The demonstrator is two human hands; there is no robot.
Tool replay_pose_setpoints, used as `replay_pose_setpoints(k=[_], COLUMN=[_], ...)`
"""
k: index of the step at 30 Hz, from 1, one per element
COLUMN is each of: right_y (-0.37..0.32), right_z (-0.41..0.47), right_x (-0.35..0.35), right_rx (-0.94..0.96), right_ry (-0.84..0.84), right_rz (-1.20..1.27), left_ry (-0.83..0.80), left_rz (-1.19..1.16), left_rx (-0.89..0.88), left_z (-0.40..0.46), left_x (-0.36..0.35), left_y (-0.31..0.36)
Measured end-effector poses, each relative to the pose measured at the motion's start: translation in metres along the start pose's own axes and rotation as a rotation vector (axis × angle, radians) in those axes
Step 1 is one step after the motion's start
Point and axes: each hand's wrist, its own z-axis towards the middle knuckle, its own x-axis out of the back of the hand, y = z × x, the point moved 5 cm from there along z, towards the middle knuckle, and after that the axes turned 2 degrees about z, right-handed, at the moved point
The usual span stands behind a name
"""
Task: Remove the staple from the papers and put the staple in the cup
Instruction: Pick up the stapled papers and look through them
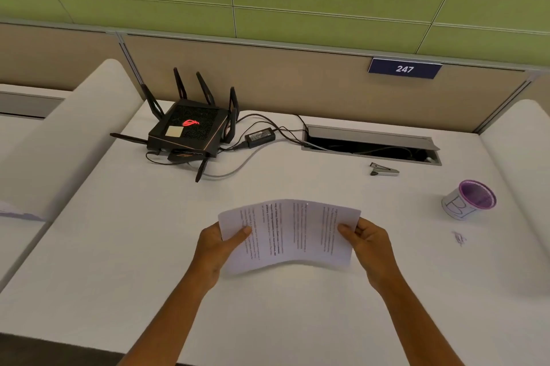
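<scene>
The printed papers (pixel 290 234) are held a little above the white desk, bowed upward in the middle. My left hand (pixel 218 249) grips their left edge, thumb on top. My right hand (pixel 370 242) grips the right edge the same way. The staple itself is too small to make out. A purple-rimmed cup (pixel 469 199) wrapped in white paper stands to the right, tilted toward me. A small metal staple remover (pixel 384 169) lies beyond the papers, near the cable slot.
A black router (pixel 190 132) with several antennas, its power brick (pixel 260 137) and cables occupy the back left. An open cable slot (pixel 370 143) runs along the back. White side dividers flank the desk (pixel 119 231). A pen scribble (pixel 459 239) marks the desk's right side.
</scene>
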Motion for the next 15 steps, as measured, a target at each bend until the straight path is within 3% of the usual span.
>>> replay_pose_setpoints(k=[7,15], right_y=[-0.012,0.024], right_z=[-0.004,-0.015], right_x=[0.005,0.002], right_rx=[0.122,0.009], right_ry=[0.055,0.108], right_rz=[-0.011,-0.022], left_ry=[0.042,0.039], left_rz=[-0.036,0.028], left_rx=[-0.093,-0.018], left_z=[-0.002,-0.017], left_x=[-0.007,-0.019], left_y=[0.013,-0.015])
